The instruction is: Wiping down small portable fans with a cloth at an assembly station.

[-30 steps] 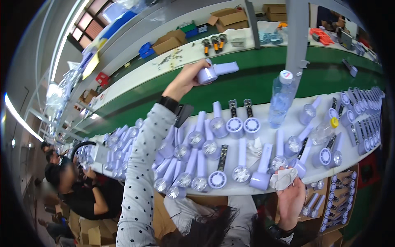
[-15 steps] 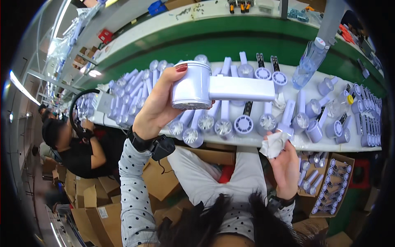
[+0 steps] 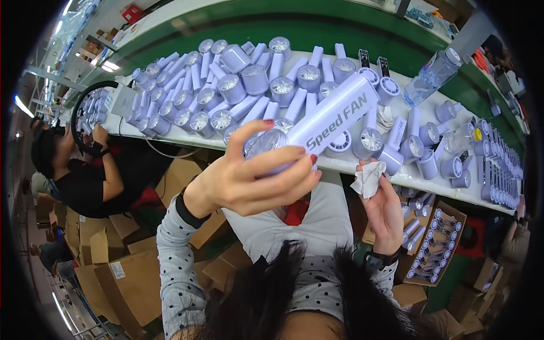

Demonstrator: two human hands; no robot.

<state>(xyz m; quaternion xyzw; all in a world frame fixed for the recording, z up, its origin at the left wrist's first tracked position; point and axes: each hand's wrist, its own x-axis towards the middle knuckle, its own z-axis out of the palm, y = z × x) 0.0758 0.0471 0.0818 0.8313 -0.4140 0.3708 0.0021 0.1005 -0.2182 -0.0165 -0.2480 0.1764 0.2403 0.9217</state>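
Fan (image 3: pixel 335 116) has tilted, gripped by left hand (image 3: pixel 243 182) near table edge (image 3: pixel 342 163); right hand (image 3: pixel 384 212) pinches tissue (image 3: pixel 369 179)

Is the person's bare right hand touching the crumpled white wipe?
Touching. The head view shows the right hand holding the crumpled white wipe, its thumb against one edge.
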